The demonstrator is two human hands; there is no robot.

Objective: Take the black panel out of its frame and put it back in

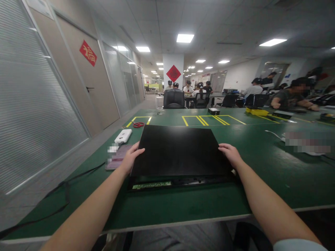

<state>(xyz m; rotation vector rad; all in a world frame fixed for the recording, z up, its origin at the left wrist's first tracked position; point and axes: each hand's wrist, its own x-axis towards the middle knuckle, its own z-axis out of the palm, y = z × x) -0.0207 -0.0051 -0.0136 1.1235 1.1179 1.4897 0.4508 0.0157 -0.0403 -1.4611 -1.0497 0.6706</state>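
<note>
A thin black display panel (pixel 178 150) lies between my hands, slightly tilted over a black frame (pixel 204 181). Along the frame's near edge shows a strip of green circuit board (pixel 151 185). My left hand (pixel 130 157) grips the panel's left edge, thumb on top and fingers beneath. At the opposite edge my right hand (pixel 230 154) holds the panel near its far right part, thumb and fingertips closed on it. The fingers under the panel are hidden on both sides, and most of the frame is covered by the panel.
Beyond the panel's left side are red-handled scissors (pixel 138 124), a white power bank (pixel 123 136) and a purple-grey booklet (pixel 119 157). A black strap (pixel 78 172) trails off the left. Farther back stand a small black box (pixel 213 111) and a yellow tray (pixel 256 111). A person (pixel 293 94) sits at far right.
</note>
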